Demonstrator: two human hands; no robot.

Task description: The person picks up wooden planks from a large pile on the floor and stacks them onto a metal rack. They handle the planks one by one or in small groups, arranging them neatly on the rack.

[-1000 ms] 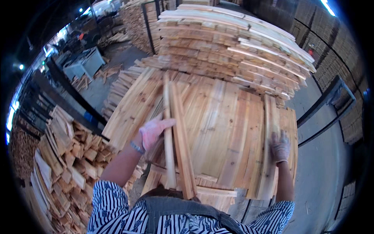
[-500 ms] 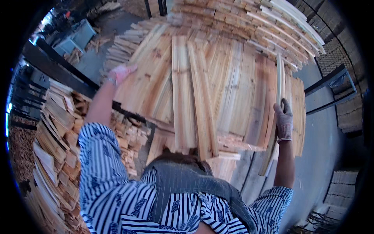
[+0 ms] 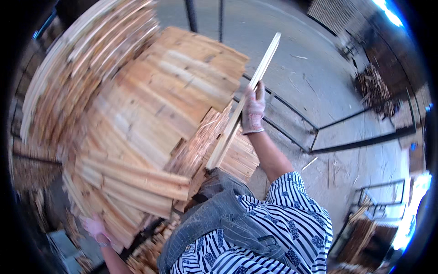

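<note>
- Right hand (image 3: 253, 112) grips a narrow wooden plank (image 3: 228, 135), right of centre;
- left hand (image 3: 94, 227), lower left by stacked boards (image 3: 150, 100), blurred; hold unclear;
- apparently a plank-handling step; moving it calls for balance

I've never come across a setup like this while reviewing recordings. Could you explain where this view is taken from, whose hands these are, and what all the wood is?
There is no machine here: a person is working by hand, wearing gloves. A wide fisheye camera on their head looks down, so straight edges bend near the rim and their own striped shirt fills the lower part.

The right hand grips a narrow board, which slants out past the side of a wide stack of boards. The left hand is at the stack's lower left edge; blur hides whether it grips anything.

On the stack's flat top, loose boards lie towards the near end. A taller stack stands behind, at upper left.
</note>
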